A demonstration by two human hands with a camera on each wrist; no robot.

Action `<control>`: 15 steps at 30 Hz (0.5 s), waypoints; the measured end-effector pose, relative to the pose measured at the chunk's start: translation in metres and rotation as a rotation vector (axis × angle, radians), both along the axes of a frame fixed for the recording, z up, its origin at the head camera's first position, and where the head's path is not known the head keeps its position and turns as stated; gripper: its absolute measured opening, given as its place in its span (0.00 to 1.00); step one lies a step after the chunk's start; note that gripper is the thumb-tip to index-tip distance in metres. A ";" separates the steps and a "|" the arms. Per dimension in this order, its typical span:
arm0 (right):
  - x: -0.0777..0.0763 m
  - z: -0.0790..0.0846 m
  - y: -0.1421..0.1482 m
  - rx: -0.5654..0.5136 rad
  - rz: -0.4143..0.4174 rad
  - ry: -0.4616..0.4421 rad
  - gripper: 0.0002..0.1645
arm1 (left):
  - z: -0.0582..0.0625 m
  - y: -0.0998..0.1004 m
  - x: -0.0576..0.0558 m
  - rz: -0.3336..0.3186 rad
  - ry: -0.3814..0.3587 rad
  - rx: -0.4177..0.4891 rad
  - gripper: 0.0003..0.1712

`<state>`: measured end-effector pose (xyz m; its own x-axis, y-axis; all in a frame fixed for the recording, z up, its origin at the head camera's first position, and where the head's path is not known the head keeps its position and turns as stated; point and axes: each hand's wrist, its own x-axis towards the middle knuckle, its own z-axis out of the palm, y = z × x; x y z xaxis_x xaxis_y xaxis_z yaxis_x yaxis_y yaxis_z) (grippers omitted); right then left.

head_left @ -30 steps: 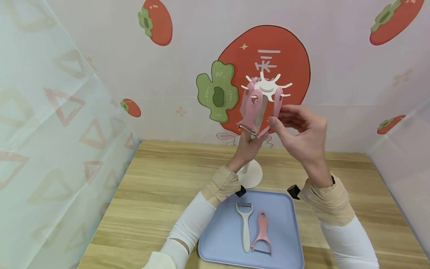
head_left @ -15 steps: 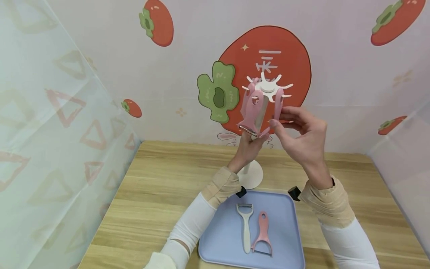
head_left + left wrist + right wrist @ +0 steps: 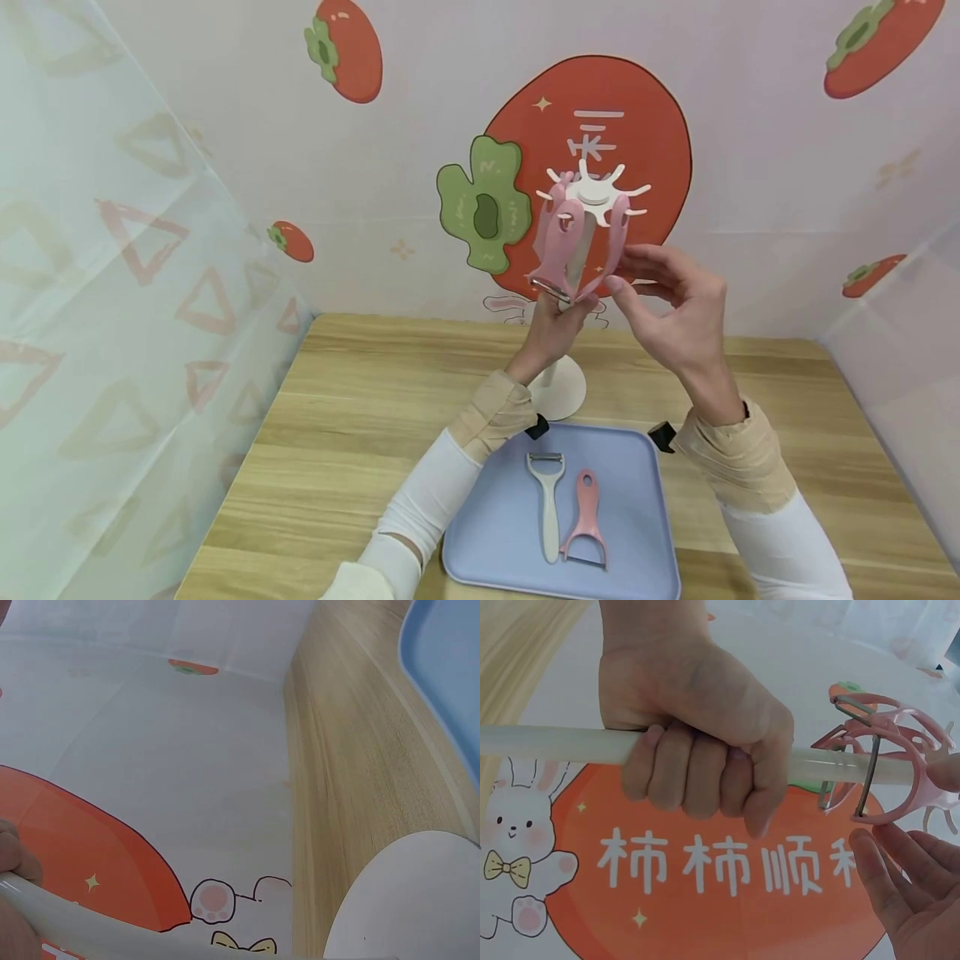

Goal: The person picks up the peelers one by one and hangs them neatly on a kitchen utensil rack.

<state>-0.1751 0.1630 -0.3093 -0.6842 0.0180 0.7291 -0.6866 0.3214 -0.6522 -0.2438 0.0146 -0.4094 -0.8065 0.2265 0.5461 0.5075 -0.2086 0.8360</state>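
in the head view, a pale wall (image 3: 757,192) printed with red fruit is seen behind the white stand (image 3: 581,246). beneath the stand a wood-grained table (image 3: 375,400) is spread, and on it, on the near side of the stand, a blue tray (image 3: 495,525) is set. the stand's pole is clasped below its hooks by the left hand (image 3: 552,333), with the fingers wrapped round it. the right hand (image 3: 678,308) is held just right of the stand, thumb and fingers apart beside a hung pink peeler (image 3: 618,233); whether that peeler is touched cannot be told. other pink peelers (image 3: 561,250) are hung at the stand's front and left. nearer than the stand, a white peeler (image 3: 550,508) and a shorter salmon-pink peeler (image 3: 588,512) are laid on the tray.
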 end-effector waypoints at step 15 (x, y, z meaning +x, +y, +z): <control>0.004 -0.038 0.022 0.035 0.008 -0.084 0.17 | -0.002 0.000 0.000 -0.023 0.009 0.036 0.20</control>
<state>-0.1714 0.1852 -0.3469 -0.7428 -0.0122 0.6694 -0.6327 0.3398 -0.6959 -0.2438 0.0145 -0.4115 -0.7965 0.2246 0.5613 0.5097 -0.2500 0.8232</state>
